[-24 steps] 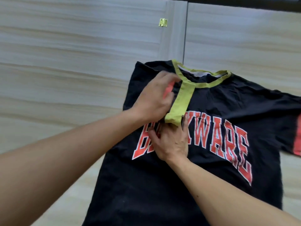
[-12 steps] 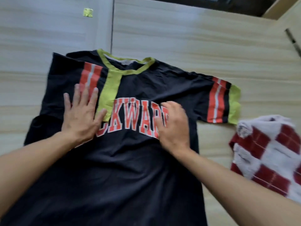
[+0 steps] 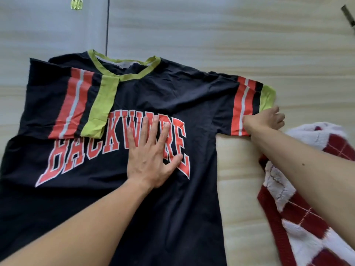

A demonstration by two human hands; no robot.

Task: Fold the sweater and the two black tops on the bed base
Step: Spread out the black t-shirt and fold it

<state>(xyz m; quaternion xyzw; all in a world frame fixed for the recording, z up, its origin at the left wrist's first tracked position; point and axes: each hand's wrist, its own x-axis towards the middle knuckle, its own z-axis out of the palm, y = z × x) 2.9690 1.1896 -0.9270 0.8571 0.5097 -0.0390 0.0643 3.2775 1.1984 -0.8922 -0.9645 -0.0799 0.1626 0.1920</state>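
A black top (image 3: 172, 96) with red lettering and lime trim lies face up on the pale wooden bed base (image 3: 230, 35). Its left sleeve is folded in across the chest, the lime cuff beside the letters. My left hand (image 3: 151, 152) presses flat on the lettering, fingers spread. My right hand (image 3: 265, 119) grips the lower edge of the outstretched right sleeve (image 3: 247, 104) at its red and white stripes. A red and white checked sweater (image 3: 299, 217) lies crumpled at the right, partly under my right forearm. Only one black top is in view.
A seam between two panels (image 3: 106, 25) runs up from the collar, with a small brass hinge (image 3: 76, 4) at the top left. A dark metal piece (image 3: 348, 16) shows at the top right corner. Bare wood lies between top and sweater.
My left hand slid from the folded left sleeve to the middle of the lettering. My right hand left the chest and reached right to take hold of the right sleeve. The view shifted.
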